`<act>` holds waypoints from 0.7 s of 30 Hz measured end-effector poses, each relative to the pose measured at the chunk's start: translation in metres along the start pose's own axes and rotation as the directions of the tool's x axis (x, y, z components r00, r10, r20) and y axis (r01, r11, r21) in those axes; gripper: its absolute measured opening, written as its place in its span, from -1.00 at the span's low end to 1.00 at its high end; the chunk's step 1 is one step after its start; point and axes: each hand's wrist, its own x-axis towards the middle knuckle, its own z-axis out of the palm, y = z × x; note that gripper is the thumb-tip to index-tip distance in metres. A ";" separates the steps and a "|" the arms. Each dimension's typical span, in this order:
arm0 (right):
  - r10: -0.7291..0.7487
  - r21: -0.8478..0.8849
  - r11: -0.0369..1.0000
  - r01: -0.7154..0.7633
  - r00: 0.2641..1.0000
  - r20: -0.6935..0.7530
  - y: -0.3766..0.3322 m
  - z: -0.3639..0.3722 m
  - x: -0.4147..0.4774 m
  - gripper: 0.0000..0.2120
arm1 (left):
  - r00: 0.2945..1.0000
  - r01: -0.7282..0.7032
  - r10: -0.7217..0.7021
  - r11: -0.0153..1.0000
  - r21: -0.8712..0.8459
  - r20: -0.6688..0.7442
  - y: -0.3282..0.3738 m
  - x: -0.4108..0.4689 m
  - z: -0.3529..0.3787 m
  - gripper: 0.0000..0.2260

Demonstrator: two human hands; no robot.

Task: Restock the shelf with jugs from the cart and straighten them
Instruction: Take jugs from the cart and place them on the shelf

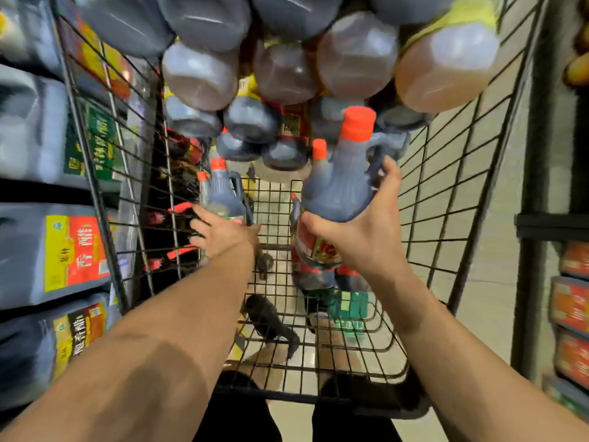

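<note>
I look down into a black wire cart (pixel 439 199). My right hand (pixel 360 228) is shut on a dark jug (pixel 342 183) with an orange cap and a side handle, lifted above the cart floor. My left hand (pixel 220 232) rests on a second dark orange-capped jug (pixel 223 196) standing at the cart's left side, fingers wrapped around its lower body. More jugs (pixel 315 269) with red labels stand under my right hand. Stacked jugs (pixel 283 71) lie bottoms toward me at the cart's far end.
A shelf on the left holds large grey jugs (pixel 47 250) with red and yellow labels, pressed close to the cart's wire side. On the right, a dark shelf post (pixel 541 186) and orange packages (pixel 573 307) stand. Pale floor shows between cart and right shelf.
</note>
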 end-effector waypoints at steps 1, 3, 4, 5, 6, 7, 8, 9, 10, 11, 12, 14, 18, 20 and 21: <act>0.008 0.010 1.000 -0.008 1.000 0.001 0.001 -0.002 0.001 -0.03 | 0.999 0.011 -0.011 1.000 0.014 -0.030 0.000 0.001 0.002 0.15; 0.012 0.026 1.000 -0.012 1.000 0.007 0.003 -0.005 0.004 -0.02 | 0.998 0.025 -0.023 0.999 0.026 -0.067 0.001 0.003 0.006 0.09; 0.009 0.030 1.000 -0.010 1.000 0.009 0.003 -0.006 0.005 -0.02 | 0.996 0.027 -0.025 0.999 0.026 -0.086 0.001 0.004 0.007 0.05; 0.003 0.029 1.000 -0.003 1.000 0.008 0.004 -0.008 0.005 -0.03 | 0.994 0.028 -0.025 0.999 0.026 -0.108 0.001 0.005 0.009 0.01; -0.005 0.026 1.000 0.004 1.000 0.007 0.004 -0.009 0.005 -0.06 | 0.992 0.027 -0.024 0.999 0.025 -0.126 0.001 0.006 0.010 -0.03; -0.012 0.022 1.000 0.012 1.000 0.008 0.005 -0.010 0.005 -0.08 | 0.991 0.024 -0.021 0.999 0.022 -0.129 0.000 0.007 0.010 -0.07; -0.017 0.018 1.000 0.016 1.000 0.015 0.005 -0.011 0.004 -0.09 | 0.993 0.019 -0.017 1.000 0.015 -0.118 -0.001 0.008 0.010 -0.09; -0.018 0.014 1.000 0.018 1.000 0.024 0.005 -0.012 0.003 -0.10 | 0.995 0.014 -0.014 1.000 0.003 -0.099 -0.001 0.009 0.009 -0.11; -0.018 0.013 1.000 0.017 0.999 0.032 0.004 -0.012 0.003 -0.10 | 0.997 0.010 -0.011 1.000 -0.016 -0.078 -0.002 0.010 0.008 -0.12; -0.018 0.012 1.000 0.017 0.999 0.037 0.003 -0.013 0.002 -0.09 | 0.998 0.004 -0.007 0.999 -0.044 -0.056 -0.003 0.009 0.006 -0.12; -0.019 0.009 1.000 0.018 0.999 0.042 0.002 -0.013 0.001 -0.08 | 1.000 -0.004 0.002 0.997 -0.076 -0.031 -0.005 0.006 0.005 -0.12; -0.023 -0.004 1.000 0.023 0.998 0.056 -0.003 -0.013 0.000 -0.06 | 0.999 -0.041 0.045 0.989 -0.144 0.026 -0.009 -0.002 0.001 -0.11; -0.047 -0.020 0.999 0.049 0.996 0.069 -0.017 -0.013 -0.003 -0.04 | 0.987 -0.103 0.135 0.945 -0.312 0.084 -0.014 -0.017 -0.012 -0.13; -0.066 -0.030 0.997 0.068 0.995 0.078 -0.028 -0.013 -0.006 -0.02 | 0.981 -0.145 0.186 0.900 -0.411 0.061 -0.013 -0.025 -0.025 -0.13; -0.077 -0.035 0.996 0.080 0.994 0.080 -0.035 -0.013 -0.007 -0.01 | 0.976 -0.176 0.216 0.873 -0.454 0.037 -0.012 -0.029 -0.034 -0.11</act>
